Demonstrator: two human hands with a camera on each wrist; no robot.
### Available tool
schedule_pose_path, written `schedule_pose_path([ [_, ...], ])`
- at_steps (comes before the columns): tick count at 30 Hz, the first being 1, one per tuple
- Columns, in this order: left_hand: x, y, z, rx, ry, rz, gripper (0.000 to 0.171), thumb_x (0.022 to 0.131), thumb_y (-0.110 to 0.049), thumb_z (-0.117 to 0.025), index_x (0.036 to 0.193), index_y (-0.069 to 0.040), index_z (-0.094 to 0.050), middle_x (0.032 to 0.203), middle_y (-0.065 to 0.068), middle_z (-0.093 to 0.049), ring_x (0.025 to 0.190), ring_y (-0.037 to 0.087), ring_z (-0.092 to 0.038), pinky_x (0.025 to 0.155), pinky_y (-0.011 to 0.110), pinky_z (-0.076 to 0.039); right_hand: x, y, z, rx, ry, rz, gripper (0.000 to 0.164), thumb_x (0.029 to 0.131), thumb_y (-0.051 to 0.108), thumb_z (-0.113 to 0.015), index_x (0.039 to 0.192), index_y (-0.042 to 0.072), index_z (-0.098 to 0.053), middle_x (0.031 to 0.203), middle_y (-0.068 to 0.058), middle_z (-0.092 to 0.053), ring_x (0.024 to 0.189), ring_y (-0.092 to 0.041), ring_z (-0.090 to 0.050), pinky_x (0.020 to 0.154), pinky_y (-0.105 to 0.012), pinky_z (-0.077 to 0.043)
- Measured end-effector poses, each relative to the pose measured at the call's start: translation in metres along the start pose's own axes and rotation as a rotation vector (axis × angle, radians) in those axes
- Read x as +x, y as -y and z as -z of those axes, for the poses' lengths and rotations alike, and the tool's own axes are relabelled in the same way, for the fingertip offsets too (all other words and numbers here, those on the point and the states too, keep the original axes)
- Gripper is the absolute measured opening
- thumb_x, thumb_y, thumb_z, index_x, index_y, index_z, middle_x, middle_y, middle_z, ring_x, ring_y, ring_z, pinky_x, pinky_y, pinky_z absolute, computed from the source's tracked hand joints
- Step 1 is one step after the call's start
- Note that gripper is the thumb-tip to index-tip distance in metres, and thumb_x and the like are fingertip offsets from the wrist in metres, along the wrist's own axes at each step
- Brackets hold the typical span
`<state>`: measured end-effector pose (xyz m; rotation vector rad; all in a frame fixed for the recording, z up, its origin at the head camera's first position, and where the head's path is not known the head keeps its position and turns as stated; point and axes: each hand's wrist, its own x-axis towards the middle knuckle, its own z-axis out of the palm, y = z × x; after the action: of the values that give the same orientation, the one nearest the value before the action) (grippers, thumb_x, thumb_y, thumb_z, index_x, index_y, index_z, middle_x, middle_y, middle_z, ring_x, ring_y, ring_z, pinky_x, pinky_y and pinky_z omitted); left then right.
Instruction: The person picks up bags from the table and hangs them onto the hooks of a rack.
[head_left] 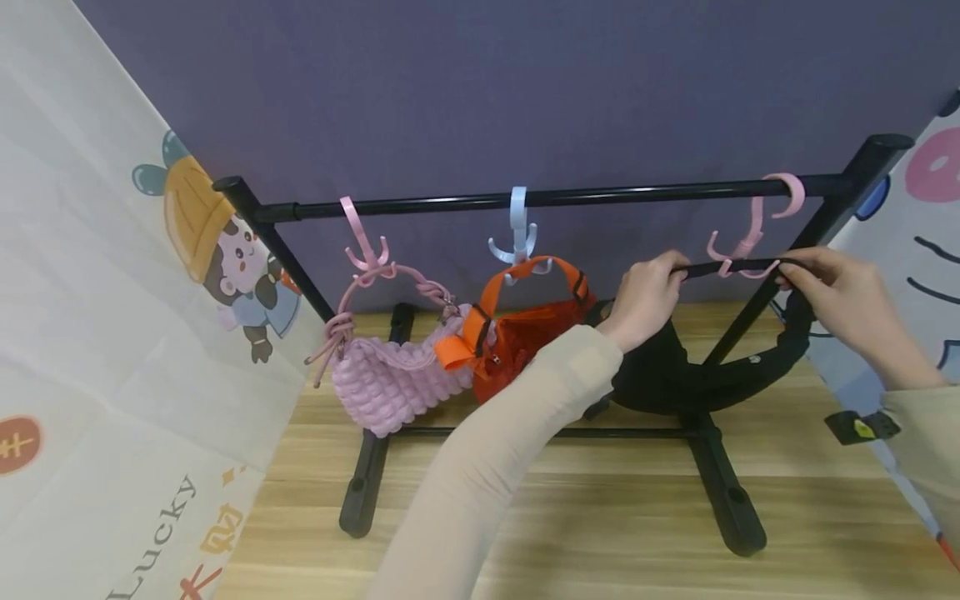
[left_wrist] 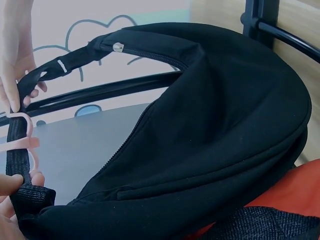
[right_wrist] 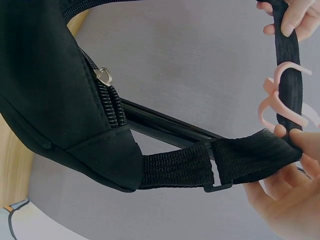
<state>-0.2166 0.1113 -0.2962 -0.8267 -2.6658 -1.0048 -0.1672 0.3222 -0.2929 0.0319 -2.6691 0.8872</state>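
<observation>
A black crescent-shaped bag (head_left: 660, 367) hangs by its webbing strap (head_left: 705, 269) at the right end of the rack. My left hand (head_left: 645, 296) pinches the strap left of a pink hook (head_left: 752, 225), and my right hand (head_left: 843, 296) pinches it on the other side. Between my hands the strap lies across the hook's lower prongs, as the pink prongs (right_wrist: 282, 100) in the right wrist view show. The bag's zipper (left_wrist: 135, 127) curves along its inner edge in the left wrist view. Near my right hand is a strap buckle (right_wrist: 217, 172).
A black rack (head_left: 420, 202) stands on a wood-grain surface (head_left: 600, 517). From a pink hook (head_left: 362, 242) at left hangs a pink puffy bag (head_left: 397, 383). An orange-red bag (head_left: 525, 333) hangs from a blue hook (head_left: 519, 229), partly behind my left sleeve (head_left: 487, 467).
</observation>
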Motion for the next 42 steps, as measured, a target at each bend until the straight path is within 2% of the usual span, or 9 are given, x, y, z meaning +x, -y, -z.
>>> schedule_pose_path([
  [15, -0.008, 0.01, -0.001, -0.008, -0.002, 0.018, 0.019, 0.092, -0.018, -0.048, 0.107, -0.016, -0.06, 0.089, -0.009, -0.064, 0.062, -0.001, -0.049, 0.055, 0.011, -0.037, 0.0, 0.005, -0.011, 0.053, -0.032, 0.085, 0.033, 0.092, 0.021, -0.046, 0.106, -0.006, -0.056, 0.07, 0.037, -0.043, 0.063, 0.021, -0.042, 0.052, -0.005, -0.033],
  [26, -0.016, 0.017, -0.001, -0.027, -0.009, 0.028, 0.017, 0.092, -0.017, -0.048, 0.104, -0.013, -0.059, 0.086, -0.006, -0.064, 0.063, -0.002, -0.053, 0.055, 0.01, -0.038, 0.0, 0.005, -0.018, 0.061, -0.011, 0.077, 0.033, 0.091, 0.022, -0.047, 0.109, -0.005, -0.055, 0.073, 0.039, -0.04, 0.066, 0.024, -0.039, 0.054, -0.002, -0.033],
  [29, -0.019, 0.018, -0.002, -0.035, -0.008, 0.037, 0.016, 0.092, -0.017, -0.048, 0.104, -0.013, -0.058, 0.087, -0.006, -0.065, 0.061, -0.002, -0.052, 0.053, 0.01, -0.038, -0.001, 0.006, -0.02, 0.047, 0.003, 0.065, 0.036, 0.092, 0.024, -0.046, 0.112, -0.005, -0.054, 0.085, 0.014, -0.061, 0.067, 0.025, -0.036, 0.054, -0.001, -0.031],
  [32, -0.021, 0.019, -0.003, -0.034, -0.014, 0.044, 0.015, 0.092, -0.017, -0.048, 0.102, -0.013, -0.058, 0.085, -0.006, -0.064, 0.058, -0.002, -0.051, 0.052, 0.01, -0.038, -0.002, 0.008, -0.022, 0.036, 0.0, 0.063, 0.037, 0.092, 0.025, -0.046, 0.113, -0.005, -0.053, 0.099, -0.021, -0.059, 0.064, 0.021, -0.037, 0.047, -0.007, -0.034],
  [33, -0.022, 0.019, -0.003, -0.037, -0.014, 0.045, 0.015, 0.092, -0.017, -0.048, 0.102, -0.013, -0.058, 0.085, -0.006, -0.064, 0.056, -0.002, -0.05, 0.051, 0.01, -0.038, -0.001, 0.008, -0.023, 0.037, -0.004, 0.067, 0.037, 0.091, 0.024, -0.047, 0.113, -0.005, -0.053, 0.099, -0.021, -0.059, 0.064, 0.022, -0.037, 0.047, -0.008, -0.034],
  [35, -0.024, 0.02, -0.004, -0.055, -0.011, 0.046, 0.014, 0.092, -0.016, -0.047, 0.101, -0.012, -0.057, 0.085, -0.005, -0.063, 0.052, -0.001, -0.05, 0.05, 0.01, -0.038, -0.002, 0.009, -0.024, 0.047, -0.01, 0.074, 0.036, 0.091, 0.024, -0.048, 0.112, -0.005, -0.054, 0.09, 0.003, -0.062, 0.064, 0.021, -0.038, 0.047, -0.008, -0.034],
  [38, -0.026, 0.021, -0.004, -0.082, -0.005, 0.053, 0.014, 0.092, -0.016, -0.047, 0.101, -0.012, -0.057, 0.086, -0.003, -0.064, 0.052, -0.001, -0.049, 0.049, 0.01, -0.037, -0.002, 0.01, -0.026, 0.066, -0.018, 0.086, 0.035, 0.09, 0.024, -0.05, 0.109, -0.005, -0.055, 0.081, 0.035, -0.045, 0.067, 0.024, -0.038, 0.052, -0.004, -0.033],
  [40, -0.027, 0.021, -0.004, -0.095, -0.005, 0.054, 0.014, 0.092, -0.016, -0.047, 0.101, -0.011, -0.056, 0.087, -0.002, -0.064, 0.054, -0.001, -0.049, 0.048, 0.01, -0.037, -0.002, 0.011, -0.028, 0.068, -0.021, 0.091, 0.034, 0.09, 0.023, -0.05, 0.108, -0.005, -0.056, 0.08, 0.036, -0.043, 0.068, 0.026, -0.037, 0.056, -0.001, -0.032],
  [42, -0.029, 0.022, -0.005, -0.093, -0.01, 0.054, 0.013, 0.092, -0.016, -0.047, 0.1, -0.012, -0.056, 0.087, -0.003, -0.064, 0.056, -0.001, -0.049, 0.047, 0.011, -0.036, -0.002, 0.011, -0.03, 0.067, -0.016, 0.09, 0.034, 0.09, 0.023, -0.05, 0.108, -0.006, -0.055, 0.086, 0.019, -0.058, 0.068, 0.026, -0.036, 0.056, 0.0, -0.031],
])
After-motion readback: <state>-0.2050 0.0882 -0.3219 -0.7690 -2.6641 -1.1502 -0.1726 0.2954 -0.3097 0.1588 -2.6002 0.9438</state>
